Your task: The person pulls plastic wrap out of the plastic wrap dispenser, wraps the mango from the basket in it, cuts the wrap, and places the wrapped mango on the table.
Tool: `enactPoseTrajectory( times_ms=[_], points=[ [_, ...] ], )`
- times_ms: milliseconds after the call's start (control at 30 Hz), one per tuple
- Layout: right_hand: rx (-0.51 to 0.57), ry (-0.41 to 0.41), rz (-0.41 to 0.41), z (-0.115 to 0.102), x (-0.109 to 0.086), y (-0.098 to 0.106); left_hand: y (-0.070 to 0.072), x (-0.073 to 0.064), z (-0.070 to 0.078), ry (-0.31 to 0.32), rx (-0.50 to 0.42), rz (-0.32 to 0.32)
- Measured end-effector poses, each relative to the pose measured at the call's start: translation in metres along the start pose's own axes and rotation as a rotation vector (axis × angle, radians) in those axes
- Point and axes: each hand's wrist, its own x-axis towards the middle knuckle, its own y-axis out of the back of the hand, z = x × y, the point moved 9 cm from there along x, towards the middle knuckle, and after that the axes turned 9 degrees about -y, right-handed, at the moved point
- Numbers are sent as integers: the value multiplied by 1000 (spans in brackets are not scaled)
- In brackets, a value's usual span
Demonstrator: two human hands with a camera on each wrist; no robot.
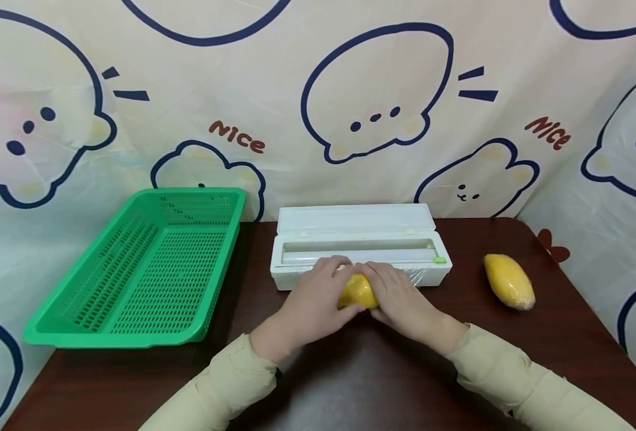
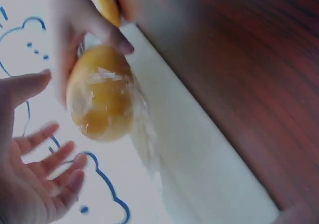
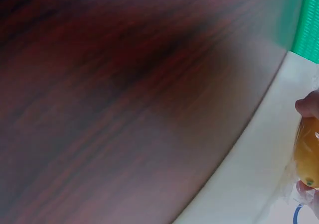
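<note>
A yellow mango [image 1: 358, 291] in clear cling film [image 2: 148, 129] is between my two hands, in front of the white film dispenser [image 1: 436, 276]. My right hand [image 1: 404, 302] grips it; the left wrist view shows that thumb along its side. My left hand [image 1: 314, 299] is at the mango's other side, its fingers loosely spread and apart from the fruit in the left wrist view. Film trails from the mango toward the dispenser. In the right wrist view, part of the mango [image 3: 306, 157] and some fingertips show at the right edge.
The dispenser's lid [image 1: 353, 220] stands raised, with a film roll [image 1: 345, 254] inside and a green slider [image 1: 439, 260]. A green basket [image 1: 115, 340] is at the left. Another film-wrapped mango [image 1: 508, 281] lies on the dark wooden table [image 1: 512, 353] at the right.
</note>
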Motion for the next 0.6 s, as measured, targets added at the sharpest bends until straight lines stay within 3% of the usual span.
enactPoseTrajectory(
  times_ms=[133, 300, 433, 600],
  points=[
    [74, -49, -25, 5, 2, 4, -5, 6, 15, -100, 125, 9],
    [151, -83, -57, 10, 4, 4, -12, 8, 14, -108, 223, 61],
    [154, -59, -23, 10, 2, 10, -13, 7, 6, -116, 179, 95],
    [137, -11, 12, 9, -1, 17, -12, 2, 0, -119, 79, 79]
  ],
)
